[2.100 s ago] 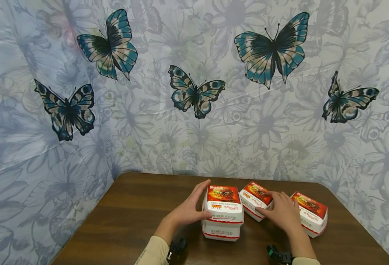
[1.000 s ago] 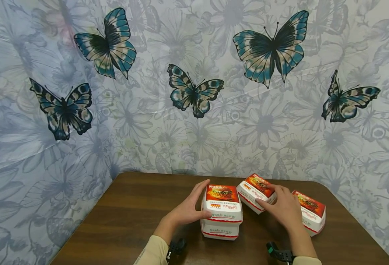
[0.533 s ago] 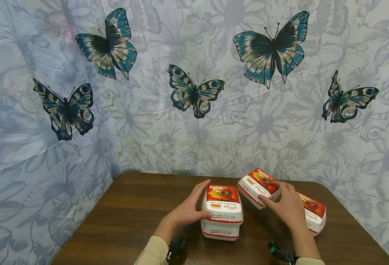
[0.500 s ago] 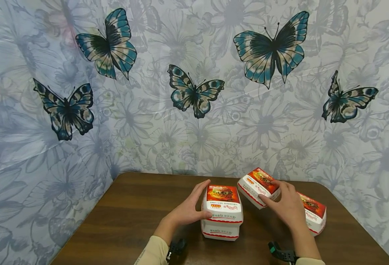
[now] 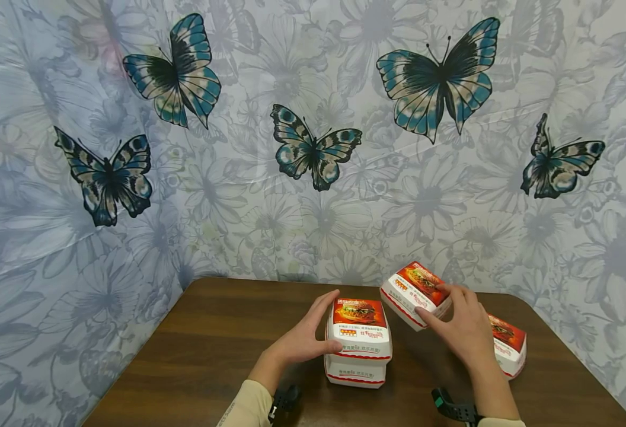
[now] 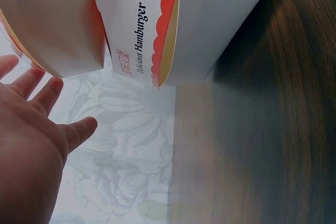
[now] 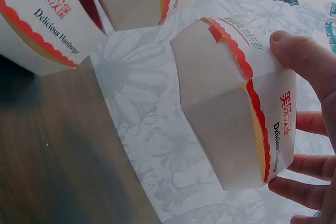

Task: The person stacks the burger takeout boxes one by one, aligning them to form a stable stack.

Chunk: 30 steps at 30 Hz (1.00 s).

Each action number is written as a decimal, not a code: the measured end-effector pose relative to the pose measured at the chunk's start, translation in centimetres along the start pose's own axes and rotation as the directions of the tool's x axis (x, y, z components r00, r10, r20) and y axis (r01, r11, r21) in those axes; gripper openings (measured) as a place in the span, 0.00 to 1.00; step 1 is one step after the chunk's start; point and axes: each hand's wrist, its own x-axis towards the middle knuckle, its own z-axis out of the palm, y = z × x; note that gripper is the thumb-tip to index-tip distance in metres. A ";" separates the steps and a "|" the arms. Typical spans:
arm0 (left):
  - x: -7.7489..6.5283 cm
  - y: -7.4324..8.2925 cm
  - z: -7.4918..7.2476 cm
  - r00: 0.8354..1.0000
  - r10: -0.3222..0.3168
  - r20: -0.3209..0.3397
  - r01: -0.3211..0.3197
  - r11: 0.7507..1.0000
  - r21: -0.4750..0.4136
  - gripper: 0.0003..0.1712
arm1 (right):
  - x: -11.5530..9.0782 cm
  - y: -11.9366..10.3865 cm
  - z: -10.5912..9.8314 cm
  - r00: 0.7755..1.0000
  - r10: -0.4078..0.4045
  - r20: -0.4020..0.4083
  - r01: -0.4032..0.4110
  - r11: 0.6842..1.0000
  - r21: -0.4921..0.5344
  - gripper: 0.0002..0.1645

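Note:
Two white-and-red hamburger boxes stand stacked on the brown table. My left hand (image 5: pixel 306 335) holds the upper box (image 5: pixel 360 329) at its left side, thumb at the front corner and fingers at the back. In the left wrist view, several fingertips meet that box's edge, while the lower box (image 6: pixel 139 30) shows beside it. My right hand (image 5: pixel 465 323) grips another hamburger box (image 5: pixel 415 293) between thumb and fingers, raised and tilted behind the stack's right side. The right wrist view shows this box's white underside (image 7: pixel 215 98) and the thumb on its printed side.
A further hamburger box (image 5: pixel 510 347) sits on the table (image 5: pixel 227 332) at the right, partly hidden behind my right hand and wrist. Behind the table's far edge hangs a floral cloth (image 5: pixel 323 243) with blue butterflies.
My right hand has lifted its hamburger box upward and away from the table, tilting it. The left hand and the stack have stayed in place.

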 end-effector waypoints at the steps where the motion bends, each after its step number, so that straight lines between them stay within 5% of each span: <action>1: 0.0 0.0 0.0 1.000 -0.001 0.000 0.001 1.000 0.000 0.58 | 0.0 -0.1 -0.1 1.000 0.002 -0.001 -0.002 1.000 0.008 0.41; 20: 0.2 -0.6 -0.2 1.000 0.010 0.003 -0.010 1.000 0.002 0.60 | 0.1 -2.3 -1.6 1.000 0.002 0.019 -0.005 0.989 0.149 0.39; 30: 0.3 -1.0 -0.3 1.000 0.017 -0.002 -0.017 1.000 -0.014 0.58 | 0.0 -3.2 -1.4 0.994 -0.111 0.006 0.104 0.954 0.283 0.35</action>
